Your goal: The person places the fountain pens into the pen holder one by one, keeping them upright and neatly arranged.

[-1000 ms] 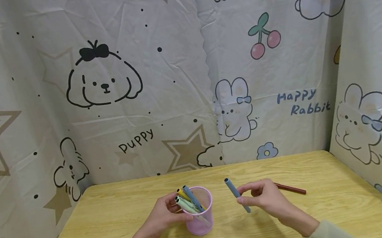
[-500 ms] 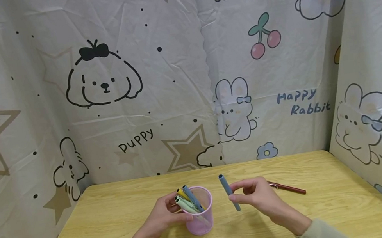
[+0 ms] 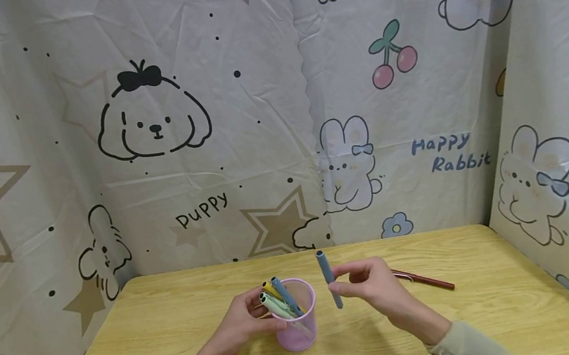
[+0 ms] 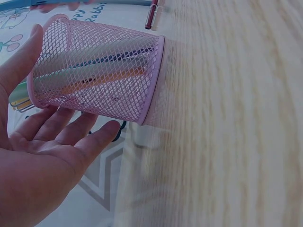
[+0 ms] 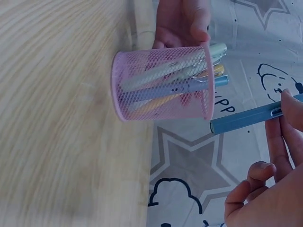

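A pink mesh pen cup (image 3: 298, 340) stands upright on the table, with light green, yellow and blue pens leaning in it. My left hand (image 3: 238, 326) steadies the cup from its left side, thumb at the near rim and fingers around the far side. To the right of the cup, my right hand (image 3: 373, 290) pinches a blue pen (image 3: 326, 272) between thumb and fingers, nearly upright above the table. In the right wrist view, the lower end of this blue pen (image 5: 241, 120) is apart from the rim of the cup (image 5: 208, 104).
A dark red pen (image 3: 430, 282) with a metal clip lies on the wooden table (image 3: 173, 307), behind and right of my right hand. A printed curtain (image 3: 263, 86) with cartoon drawings hangs behind the table and along its sides.
My right hand has moved left toward the cup and slightly up with the blue pen, which has turned more upright. More of the red pen shows. The left hand and cup stay put.
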The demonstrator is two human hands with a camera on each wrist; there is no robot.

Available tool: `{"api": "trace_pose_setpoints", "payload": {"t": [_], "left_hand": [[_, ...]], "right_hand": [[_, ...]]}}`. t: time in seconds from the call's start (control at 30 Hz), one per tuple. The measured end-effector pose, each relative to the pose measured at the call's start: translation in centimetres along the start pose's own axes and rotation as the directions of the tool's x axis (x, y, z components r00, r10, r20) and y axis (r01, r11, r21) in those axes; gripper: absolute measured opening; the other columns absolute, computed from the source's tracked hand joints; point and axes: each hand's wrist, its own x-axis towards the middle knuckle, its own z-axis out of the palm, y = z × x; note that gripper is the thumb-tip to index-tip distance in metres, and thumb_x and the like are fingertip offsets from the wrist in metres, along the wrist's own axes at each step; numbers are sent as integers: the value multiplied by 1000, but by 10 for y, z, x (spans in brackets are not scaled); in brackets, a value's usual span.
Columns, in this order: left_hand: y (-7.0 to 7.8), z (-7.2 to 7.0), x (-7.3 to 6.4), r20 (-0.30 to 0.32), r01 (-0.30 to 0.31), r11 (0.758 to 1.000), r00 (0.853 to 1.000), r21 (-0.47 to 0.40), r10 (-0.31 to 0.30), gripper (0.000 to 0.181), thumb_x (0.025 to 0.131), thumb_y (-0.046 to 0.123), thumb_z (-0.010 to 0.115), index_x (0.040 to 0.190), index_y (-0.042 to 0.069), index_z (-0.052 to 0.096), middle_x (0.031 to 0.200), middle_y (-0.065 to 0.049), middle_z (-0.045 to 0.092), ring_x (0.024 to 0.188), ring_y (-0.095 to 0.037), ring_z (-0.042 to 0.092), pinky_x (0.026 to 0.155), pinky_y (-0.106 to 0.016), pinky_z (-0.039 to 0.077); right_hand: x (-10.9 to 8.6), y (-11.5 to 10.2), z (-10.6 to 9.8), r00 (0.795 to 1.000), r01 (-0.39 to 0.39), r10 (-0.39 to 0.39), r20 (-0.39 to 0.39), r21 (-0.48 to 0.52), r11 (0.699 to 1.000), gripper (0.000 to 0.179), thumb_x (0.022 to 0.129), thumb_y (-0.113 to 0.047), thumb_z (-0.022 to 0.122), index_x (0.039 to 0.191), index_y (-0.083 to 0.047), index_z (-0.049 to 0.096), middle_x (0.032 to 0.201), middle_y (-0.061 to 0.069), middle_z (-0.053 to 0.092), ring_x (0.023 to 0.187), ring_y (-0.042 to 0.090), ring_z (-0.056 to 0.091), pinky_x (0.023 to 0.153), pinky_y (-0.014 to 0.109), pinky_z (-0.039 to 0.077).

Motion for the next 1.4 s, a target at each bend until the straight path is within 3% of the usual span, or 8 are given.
{"api": "trace_pose_setpoints", "payload": {"t": [0.23, 0.47, 0.8, 1.17, 1.4], "left_hand": [[1, 0, 0, 2, 1, 1000, 1000, -7, -1, 68, 85, 4, 88, 143, -10, 54, 119, -15, 71, 112, -26, 70, 91, -31, 59], [1, 0, 0, 0, 10, 1000, 1000, -6, -10, 70, 86, 5, 88, 144, -10, 53, 119, -15, 71, 112, -26, 70, 91, -31, 59], [1, 0, 0, 6, 13, 1000, 1000, -8, -13, 69, 87, 5, 87, 145, -9, 53, 123, -17, 71, 114, -27, 70, 93, -31, 58], [2, -1, -1, 14, 7, 1000, 1000, -13, -6, 69, 87, 5, 87, 146, -8, 52, 128, -20, 69, 118, -29, 68, 95, -32, 58], [2, -1, -1, 19, 8, 1000, 1000, -12, -8, 69, 88, 6, 87, 147, -8, 52, 128, -20, 69, 119, -31, 68, 95, -32, 58]], "right_hand": [[9, -5, 5, 999, 52, -52, -3, 20, 998, 28, 92, -13, 82, 112, 6, 77, 87, 5, 74, 74, 12, 60, 77, 30, 55], [15, -10, 12, 998, 56, -57, 12, 59, 997, 29, 94, -12, 81, 115, 8, 76, 103, 6, 78, 89, 16, 68, 87, 33, 57], [22, -15, 26, 999, 39, -40, 8, 89, 995, 30, 93, -10, 81, 116, 8, 75, 100, 6, 79, 94, 17, 70, 92, 36, 56], [33, -12, 38, 998, 54, -57, 31, 86, 995, 26, 93, -9, 82, 113, 7, 77, 100, 4, 79, 82, 12, 64, 87, 32, 53], [36, -8, 44, 996, 70, -75, 51, 94, 993, 27, 93, -7, 81, 114, 9, 75, 107, 10, 79, 84, 11, 62, 84, 29, 53]]}}
